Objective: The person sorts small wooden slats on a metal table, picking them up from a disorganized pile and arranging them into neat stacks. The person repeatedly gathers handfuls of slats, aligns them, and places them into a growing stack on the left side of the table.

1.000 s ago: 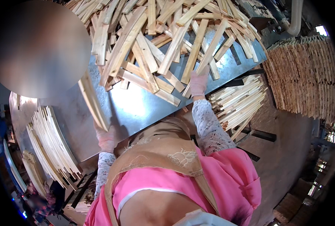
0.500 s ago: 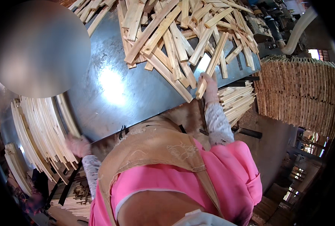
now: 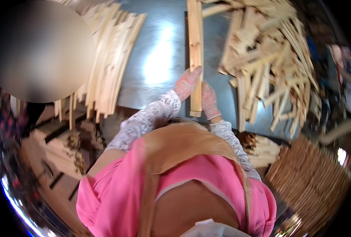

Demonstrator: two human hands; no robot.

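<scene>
A long pale wooden strip (image 3: pixel 195 43) points away from me over the grey metal table (image 3: pixel 140 79), its near end close to my body. My left hand (image 3: pixel 188 83), in a pinkish knitted glove, is closed on the strip's left side with the thumb across its top. Along the right edge of the same strip lies my right hand (image 3: pixel 209 100), gloved alike; its fingers are partly hidden by the wood. Patterned sleeves cover both forearms.
To the right spreads a jumbled pile of wooden strips (image 3: pixel 258 59). Strips lie side by side in a row (image 3: pixel 108 67) at the left. More wood is stacked at lower left (image 3: pixel 61 154), and a tall bundle (image 3: pixel 309 185) stands at lower right. A blurred disc hides the upper left.
My view has swung left. My left hand has come from the left-hand row to the strip in front of me; the strip in my right hand now lies straight ahead, away from the pile.
</scene>
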